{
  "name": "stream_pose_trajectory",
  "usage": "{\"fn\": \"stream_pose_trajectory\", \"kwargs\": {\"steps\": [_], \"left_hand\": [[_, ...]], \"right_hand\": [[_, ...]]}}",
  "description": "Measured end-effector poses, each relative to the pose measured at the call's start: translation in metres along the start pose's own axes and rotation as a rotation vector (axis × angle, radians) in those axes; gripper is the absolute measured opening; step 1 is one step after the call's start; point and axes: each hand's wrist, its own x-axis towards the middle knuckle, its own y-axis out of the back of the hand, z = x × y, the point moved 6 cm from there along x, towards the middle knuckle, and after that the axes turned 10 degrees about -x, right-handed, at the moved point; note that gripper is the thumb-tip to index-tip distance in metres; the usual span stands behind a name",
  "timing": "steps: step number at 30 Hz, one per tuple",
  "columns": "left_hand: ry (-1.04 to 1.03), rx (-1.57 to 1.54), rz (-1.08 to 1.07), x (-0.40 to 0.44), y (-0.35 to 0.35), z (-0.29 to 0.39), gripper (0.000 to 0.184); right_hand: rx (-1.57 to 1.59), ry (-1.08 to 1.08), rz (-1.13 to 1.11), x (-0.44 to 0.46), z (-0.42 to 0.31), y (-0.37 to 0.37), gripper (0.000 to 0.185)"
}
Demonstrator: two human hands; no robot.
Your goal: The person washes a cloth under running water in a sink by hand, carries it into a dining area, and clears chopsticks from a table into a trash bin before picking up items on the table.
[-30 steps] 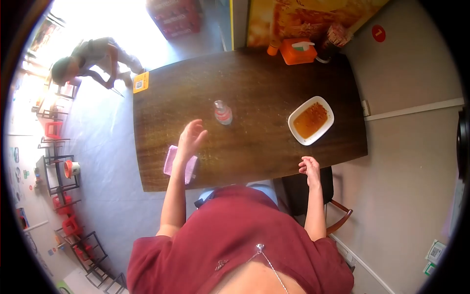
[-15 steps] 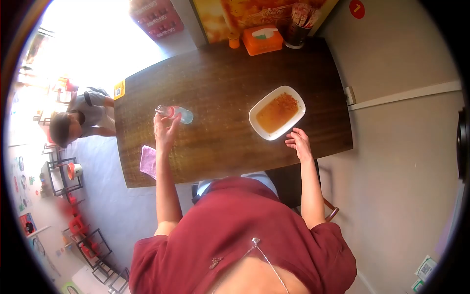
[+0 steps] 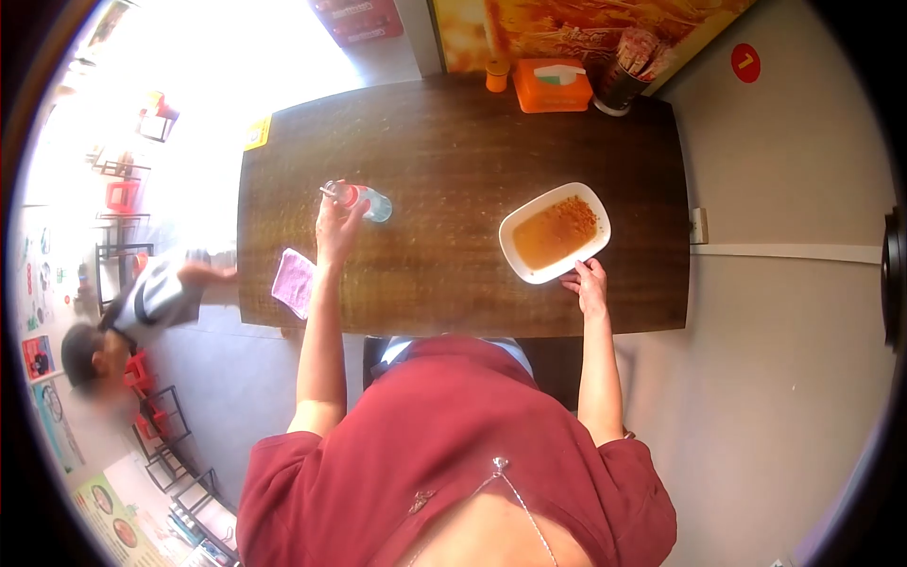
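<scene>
My left hand is closed on a glass bottle with a red label, tilted with its neck toward the left. At the near edge of a white dish of orange-brown liquid with red bits, my right hand grips the rim, fingers partly under it. The dish rests on the dark wooden table. A folded pink cloth lies beside my left forearm.
An orange tissue box, a small orange-capped container and a dark holder of wrapped sticks stand at the back. Another person is left of the table. A yellow card lies at the far left corner.
My left hand has reached the bottle, which was upright and now tilts in its grasp. My right hand has moved to the dish and taken its rim. The other person has shifted nearer.
</scene>
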Motion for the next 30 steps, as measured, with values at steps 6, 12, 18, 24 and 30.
{"fn": "stream_pose_trajectory", "kwargs": {"steps": [6, 12, 18, 24, 30], "left_hand": [[-0.051, 0.112, 0.011, 0.002, 0.003, 0.003, 0.041], [0.048, -0.095, 0.075, -0.011, 0.01, 0.003, 0.037], [0.056, -0.123, 0.129, -0.025, 0.032, 0.005, 0.037], [-0.013, -0.047, 0.226, -0.033, 0.088, -0.01, 0.031], [0.019, 0.048, 0.335, -0.037, 0.144, -0.014, 0.033]], "right_hand": [[0.065, 0.083, 0.072, 0.0, -0.001, -0.003, 0.013], [-0.014, 0.23, 0.084, 0.0, -0.009, -0.01, 0.012], [-0.024, 0.197, -0.004, 0.003, -0.021, -0.04, 0.014], [-0.069, 0.233, -0.145, 0.003, -0.037, -0.108, 0.014], [-0.062, 0.241, -0.274, 0.014, -0.036, -0.198, 0.01]]}}
